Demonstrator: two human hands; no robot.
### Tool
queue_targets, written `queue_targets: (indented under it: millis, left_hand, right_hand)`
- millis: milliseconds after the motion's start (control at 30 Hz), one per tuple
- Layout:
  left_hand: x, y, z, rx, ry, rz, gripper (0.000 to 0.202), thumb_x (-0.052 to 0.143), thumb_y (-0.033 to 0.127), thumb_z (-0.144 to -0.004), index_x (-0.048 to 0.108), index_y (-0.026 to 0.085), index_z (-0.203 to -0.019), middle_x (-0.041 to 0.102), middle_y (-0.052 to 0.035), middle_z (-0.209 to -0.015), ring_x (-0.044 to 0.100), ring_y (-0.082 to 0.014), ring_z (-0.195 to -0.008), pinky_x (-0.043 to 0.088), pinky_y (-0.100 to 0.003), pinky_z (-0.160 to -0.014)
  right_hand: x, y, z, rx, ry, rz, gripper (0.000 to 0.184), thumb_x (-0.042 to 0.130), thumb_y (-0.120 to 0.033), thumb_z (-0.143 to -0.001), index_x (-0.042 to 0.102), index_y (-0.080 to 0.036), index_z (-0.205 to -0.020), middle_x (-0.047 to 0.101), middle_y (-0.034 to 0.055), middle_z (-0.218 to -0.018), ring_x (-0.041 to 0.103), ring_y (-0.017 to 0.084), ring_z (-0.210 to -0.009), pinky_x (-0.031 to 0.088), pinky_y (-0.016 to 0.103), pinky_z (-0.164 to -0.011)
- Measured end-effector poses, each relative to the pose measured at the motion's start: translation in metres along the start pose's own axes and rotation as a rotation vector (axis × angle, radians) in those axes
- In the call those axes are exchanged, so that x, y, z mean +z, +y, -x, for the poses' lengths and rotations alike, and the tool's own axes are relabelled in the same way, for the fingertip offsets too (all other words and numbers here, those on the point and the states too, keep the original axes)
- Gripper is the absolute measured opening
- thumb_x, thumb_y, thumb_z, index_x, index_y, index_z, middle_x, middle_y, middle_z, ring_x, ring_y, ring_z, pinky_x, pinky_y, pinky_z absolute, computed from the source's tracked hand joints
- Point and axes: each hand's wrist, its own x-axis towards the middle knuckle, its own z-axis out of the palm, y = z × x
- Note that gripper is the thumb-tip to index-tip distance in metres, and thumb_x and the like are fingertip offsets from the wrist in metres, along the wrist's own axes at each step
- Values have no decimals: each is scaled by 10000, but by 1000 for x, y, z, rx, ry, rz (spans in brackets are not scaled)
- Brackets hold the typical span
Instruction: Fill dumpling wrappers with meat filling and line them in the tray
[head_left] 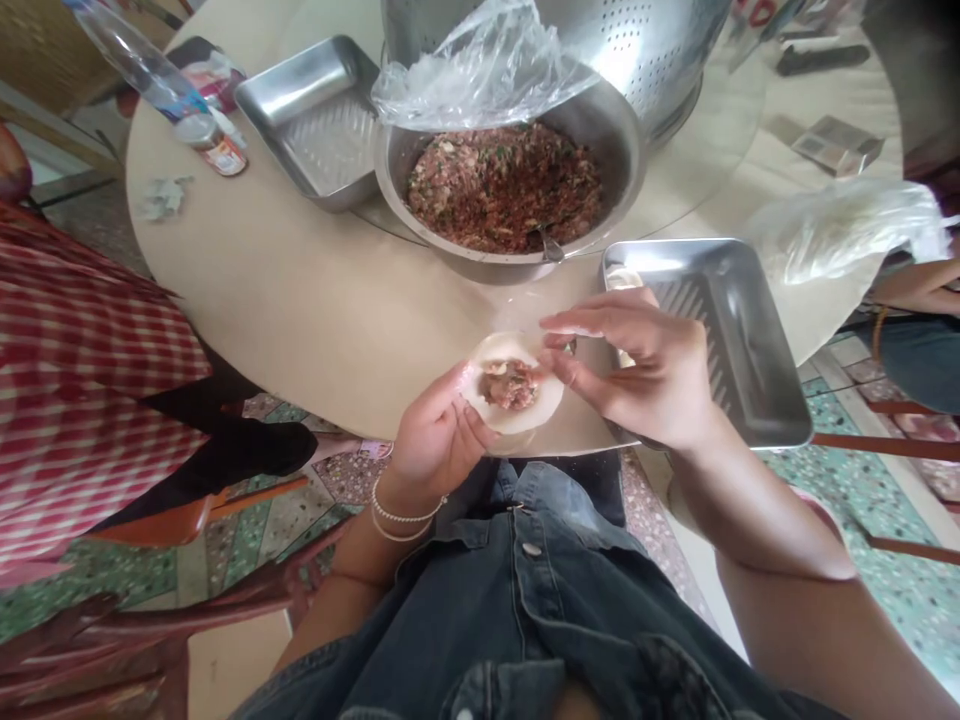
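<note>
Your left hand (442,430) holds a wrapper (534,418); your right hand (649,360), narrowly parted, hides some tray (761,340) beneath, wrapper contact unclear.

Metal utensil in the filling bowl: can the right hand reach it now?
Probably yes: the metal utensil lies at the near rim of the bowl, beyond the right hand, with nothing visible blocking.

From my remote view I make out one round, pale dough wrapper (538,412), open and unfolded, its face turned up toward my camera. A loose mound of pinkish minced filling (510,385) flecked with green sits near its middle, leaving a bare rim around it. I see the left hand (439,430) gripping the wrapper's left edge, over the near side of the tabletop (337,300).
</note>
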Motion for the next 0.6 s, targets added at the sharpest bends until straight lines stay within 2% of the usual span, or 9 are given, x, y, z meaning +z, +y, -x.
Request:
queue_targets:
  millis: [167, 267, 300, 333, 367, 433, 467, 533, 600]
  left_hand:
    - [0, 0, 0, -69, -9, -2, 424, 363, 326, -933, 657, 85, -1122, 711, -159, -1141, 542, -371, -1272, 430, -599, -1062]
    - [-4, 0, 1, -72, -4, 0, 425, 350, 321, -937, 665, 93, -1108, 714, -157, -1135, 534, -362, -1284, 457, -576, -1048]
    - [-5, -1, 2, -54, -2, -2, 415, 356, 310, -937, 673, 90, -1093, 717, -155, -1130, 532, -347, -1290, 449, -550, -1069]
    - [-6, -1, 2, -30, 6, -4, 403, 367, 298, -937, 681, 88, -1075, 722, -151, -1120, 535, -330, -1291, 438, -524, -1089]
    - [-7, -1, 3, -8, 17, -7, 390, 377, 284, -936, 689, 86, -1060, 728, -147, -1108, 540, -315, -1289, 427, -501, -1107]
    - [-8, -1, 4, 19, 44, -10, 375, 383, 259, -938, 699, 85, -1040, 740, -139, -1080, 553, -293, -1279, 417, -478, -1122]
    - [-8, 0, 4, 23, 58, -8, 378, 377, 255, -942, 702, 85, -1035, 745, -137, -1063, 563, -291, -1268, 424, -478, -1116]
    - [-6, 2, 3, 23, 87, 4, 396, 353, 248, -952, 704, 80, -1026, 752, -137, -1039, 587, -292, -1239, 454, -479, -1091]
    - [-2, 4, 1, 7, 106, 26, 420, 323, 239, -962, 703, 71, -1015, 753, -139, -1032, 606, -294, -1213, 486, -471, -1060]
  right_hand:
    - [-8, 11, -20, 131, 92, -89, 162, 674, -243, -836, 702, -262, -994, 753, -2, -920, 700, 143, -777, 566, 323, -766]
    - [-14, 34, -50, 107, 218, -7, 212, 581, -365, -905, 679, -245, -1050, 729, 28, -1075, 682, 148, -919, 550, 323, -830]
    - [-15, 44, -59, 97, 208, 99, 259, 500, -367, -947, 660, -237, -1105, 705, 45, -1146, 659, 161, -1005, 522, 353, -901]
    - [-16, 53, -67, 85, 121, 241, 296, 440, -345, -970, 638, -236, -1163, 684, 52, -1196, 621, 187, -1101, 466, 414, -986]
    - [-17, 62, -73, 82, 35, 288, 271, 479, -314, -950, 654, -235, -1141, 697, 61, -1165, 616, 224, -1108, 408, 485, -1027]
    - [-19, 75, -78, 79, -63, 329, 259, 528, -299, -923, 655, -247, -1144, 715, 63, -1112, 608, 247, -1125, 346, 527, -1055]
    - [-20, 78, -77, 80, -37, 308, 276, 506, -310, -939, 635, -251, -1176, 721, 62, -1087, 602, 237, -1139, 331, 515, -1069]
    - [-22, 81, -72, 100, 61, 165, 303, 457, -369, -967, 595, -244, -1207, 730, 57, -1031, 627, 186, -1086, 394, 427, -1035]
    - [-22, 81, -64, 162, 141, -60, 296, 489, -427, -950, 587, -235, -1152, 734, 48, -966, 669, 146, -936, 478, 342, -919]
